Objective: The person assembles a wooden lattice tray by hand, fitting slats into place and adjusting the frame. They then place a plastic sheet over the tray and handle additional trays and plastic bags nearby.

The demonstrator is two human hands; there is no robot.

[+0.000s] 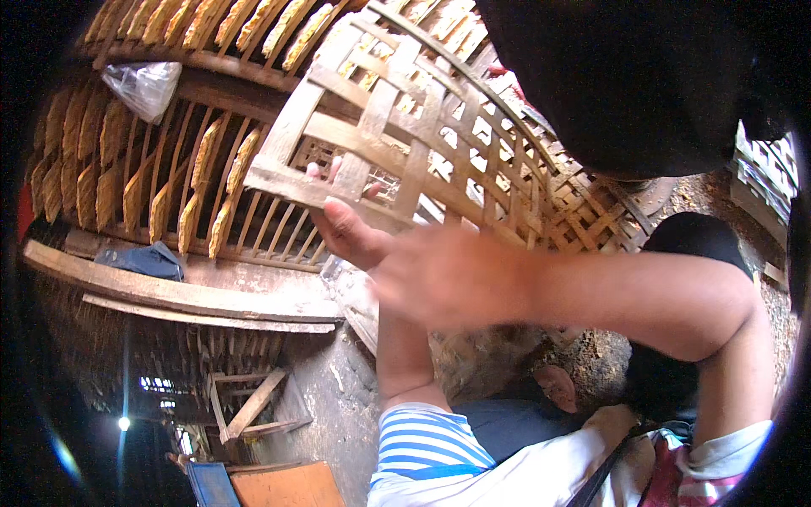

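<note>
A woven lattice panel of flat bamboo or wood strips (405, 156), set in a light wooden frame, stands tilted in front of me. My left hand (351, 232) is closed around its lower frame edge. The thumb lies on the near side, and fingertips show beyond the frame. Crossing in front of my left wrist, my right hand (448, 275) is smeared by motion. Its fingers cannot be made out, nor whether it touches the panel. The left forearm is partly hidden behind it.
Slatted racks (190, 169) with rows of yellowish flat pieces (224, 224) stand at the left and behind the panel. A clear plastic bag (148, 91) and a dark bundle (144, 260) lie there. Lower left are a wooden beam (169, 291) and an orange board (287, 488).
</note>
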